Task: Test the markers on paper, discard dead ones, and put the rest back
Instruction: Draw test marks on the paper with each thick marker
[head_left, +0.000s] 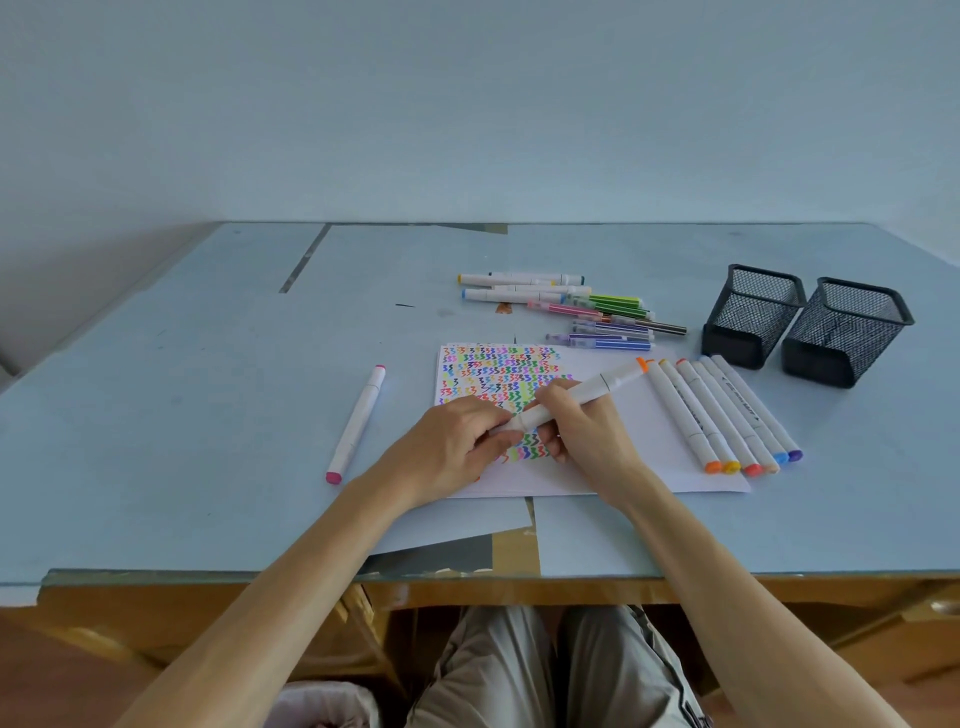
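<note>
A white marker with an orange end (587, 393) lies slanted above the white paper (639, 447), which is covered with coloured squiggles at its left. My right hand (587, 431) grips the marker's barrel. My left hand (457, 447) pinches its near end, where the cap sits. Several white markers with coloured caps (727, 415) lie in a row on the paper's right side. A pink-capped marker (358, 423) lies alone to the left of the paper. Two black mesh holders (750, 314) (844, 332) stand at the right.
A loose pile of white and striped thin markers (566, 306) lies behind the paper. The blue-covered table (182, 415) ends at a wooden front edge near my lap. A pale bin rim (322, 706) shows below the table at the bottom left.
</note>
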